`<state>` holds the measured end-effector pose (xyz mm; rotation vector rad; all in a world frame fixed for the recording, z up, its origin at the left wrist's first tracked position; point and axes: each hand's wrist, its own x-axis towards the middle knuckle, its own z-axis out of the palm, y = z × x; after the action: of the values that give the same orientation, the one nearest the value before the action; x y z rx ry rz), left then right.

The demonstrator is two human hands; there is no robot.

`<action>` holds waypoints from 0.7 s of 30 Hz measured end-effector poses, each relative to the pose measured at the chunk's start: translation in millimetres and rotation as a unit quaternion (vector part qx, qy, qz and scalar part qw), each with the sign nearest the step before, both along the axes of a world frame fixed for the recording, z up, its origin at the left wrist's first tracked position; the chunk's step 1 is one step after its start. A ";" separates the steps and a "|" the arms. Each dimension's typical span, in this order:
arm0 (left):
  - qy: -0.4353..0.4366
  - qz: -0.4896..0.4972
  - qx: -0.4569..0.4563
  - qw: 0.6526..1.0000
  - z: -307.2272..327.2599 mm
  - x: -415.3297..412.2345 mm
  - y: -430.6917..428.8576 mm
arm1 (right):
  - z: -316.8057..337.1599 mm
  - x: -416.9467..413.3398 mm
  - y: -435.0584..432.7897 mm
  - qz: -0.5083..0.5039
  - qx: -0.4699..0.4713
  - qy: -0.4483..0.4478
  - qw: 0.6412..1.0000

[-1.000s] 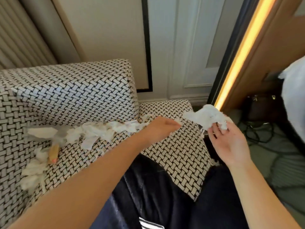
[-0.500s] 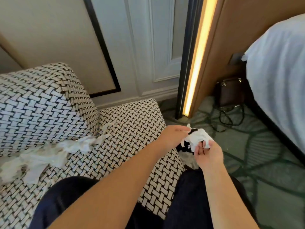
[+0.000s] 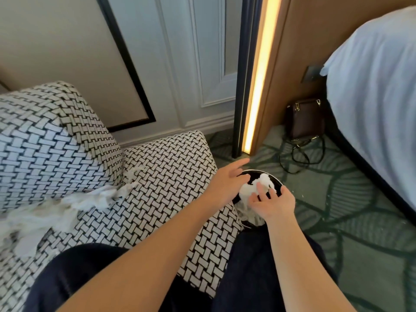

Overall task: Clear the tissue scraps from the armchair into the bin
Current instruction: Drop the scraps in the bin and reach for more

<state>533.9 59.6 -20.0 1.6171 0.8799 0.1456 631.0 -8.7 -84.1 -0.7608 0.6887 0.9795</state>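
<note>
Tissue scraps (image 3: 74, 203) lie in a loose white trail along the armchair (image 3: 171, 167) seat, from the crease below the back cushion out toward the left edge of view. The upholstery is a black-and-white woven pattern.

Bin (image 3: 278, 183): round, black-rimmed, standing on the carpet (image 3: 351, 199) just beside the front corner of the armchair seat. A wad of tissue (image 3: 249, 190) sits in its mouth and more white tissue shows beneath it.

Left hand (image 3: 227, 183): above the near-left rim of the bin, fingers extended and relaxed, nothing seen gripped.

Right hand (image 3: 275, 204): over the near side of the bin, fingers spread wide and fairly straight, fingertips (image 3: 258, 188) touching the top of the wad. No curl round it is visible.

Dark trousers (image 3: 74, 278) fill the lower part of view, one leg across the seat and the other beside the bin.

Surroundings: a few small white flecks (image 3: 324, 204) on the carpet right of the bin. A brown handbag (image 3: 305, 118) stands against the wooden panel with a dark cable (image 3: 299, 156) looped before it. A lit vertical light strip (image 3: 258, 86) runs down the panel edge. A bed (image 3: 378, 86) with white linen occupies the right.
</note>
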 end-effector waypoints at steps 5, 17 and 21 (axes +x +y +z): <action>0.005 0.008 0.009 1.000 4.8 -18.4 -0.1 | 8.0 -8.3 -0.3 0.015 0.045 -0.003 0.999; 0.022 0.047 0.054 0.997 21.6 -91.8 -14.3 | 34.6 -72.3 -8.0 0.180 -0.031 -0.254 0.950; 0.002 0.054 0.095 0.994 42.0 -121.5 -11.8 | 58.2 -99.8 -4.7 0.251 -0.068 -0.333 0.906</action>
<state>412.3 47.8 22.0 1.7466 0.9808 0.3116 531.2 -13.4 -25.9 -1.3536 -0.0522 1.0437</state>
